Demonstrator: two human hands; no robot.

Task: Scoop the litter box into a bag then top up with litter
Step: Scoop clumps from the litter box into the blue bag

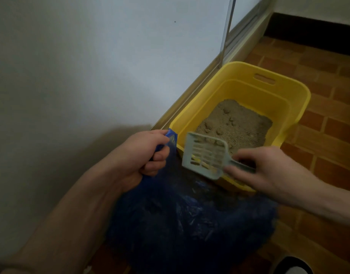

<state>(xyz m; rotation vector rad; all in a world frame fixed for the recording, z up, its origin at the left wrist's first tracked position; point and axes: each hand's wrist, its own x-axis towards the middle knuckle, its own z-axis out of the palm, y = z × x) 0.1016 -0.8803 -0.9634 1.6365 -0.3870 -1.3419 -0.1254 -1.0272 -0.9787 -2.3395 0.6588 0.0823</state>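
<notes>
We see the left hand (144,155) gripping the upper edge of the blue bag (186,220), which lies on the tiled floor (328,147). The right hand (261,171) pinches the handle of the pale scoop (205,155), held above the near rim of the yellow litter box (284,99). Brown litter (235,125) lies inside the box.

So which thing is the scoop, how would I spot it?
Find the big yellow box of sandy litter on the brick floor by the wall. At its near rim, above the blue bag, the right hand holds the scoop. It is the only pale, flat thing full of slots.
</notes>
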